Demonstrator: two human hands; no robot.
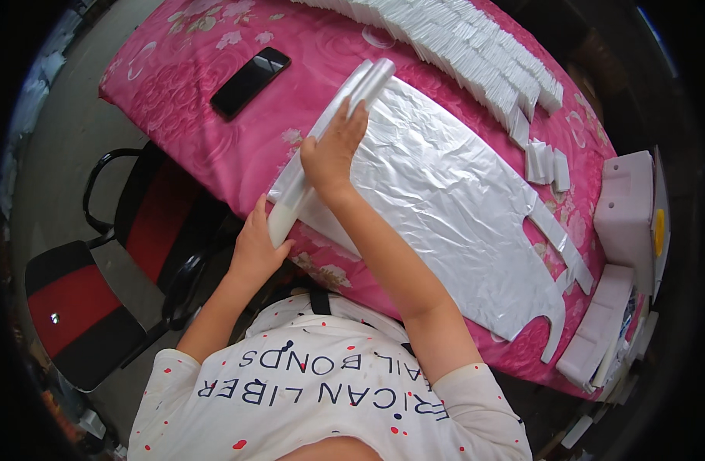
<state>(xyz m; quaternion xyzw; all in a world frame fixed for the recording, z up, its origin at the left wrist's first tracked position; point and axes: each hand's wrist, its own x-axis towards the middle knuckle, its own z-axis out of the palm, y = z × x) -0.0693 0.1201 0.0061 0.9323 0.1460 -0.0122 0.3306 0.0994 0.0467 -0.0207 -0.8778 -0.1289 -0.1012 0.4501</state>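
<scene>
A silvery-white plastic T-shirt bag (pixel 437 192) lies spread over the table, its surface creased and its cut-out handles toward the right edge. Along its left side runs a pale cylindrical roll (pixel 377 81), slanting from far to near, with plastic film around it. My left hand (pixel 258 242) grips the roll's near end, thumb on one side and fingers on the other. Farther up, my right hand (pixel 335 150) lies across the roll, fingers bent over it. My right forearm passes above the bag and hides part of its near edge.
A black phone (pixel 251 82) rests at the far left of the pink flowered tablecloth (pixel 175 107). Long rows of folded white packets (pixel 460 54) line the far side. Pale boxes (pixel 625 207) stand at the right edge. A black-and-red chair (pixel 83 307) is at my left.
</scene>
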